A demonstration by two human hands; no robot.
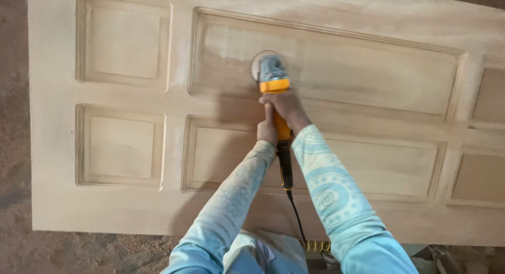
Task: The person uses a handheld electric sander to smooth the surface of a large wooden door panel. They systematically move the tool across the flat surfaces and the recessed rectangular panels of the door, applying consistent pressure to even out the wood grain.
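A yellow and grey angle grinder (273, 79) with a round sanding disc rests on a raised panel of a pale wooden door (105, 95) lying flat. My right hand (286, 106) grips the grinder's body just behind the head. My left hand (267, 131) holds the same tool lower down on its yellow handle. Both arms wear light blue patterned sleeves. The black cord (295, 213) runs from the handle back toward my body.
The door has several recessed panels and fills most of the view. Dusty brown floor (13, 147) shows along the left edge and below the door's near edge. A yellow coiled part of the cord (317, 246) lies near my waist.
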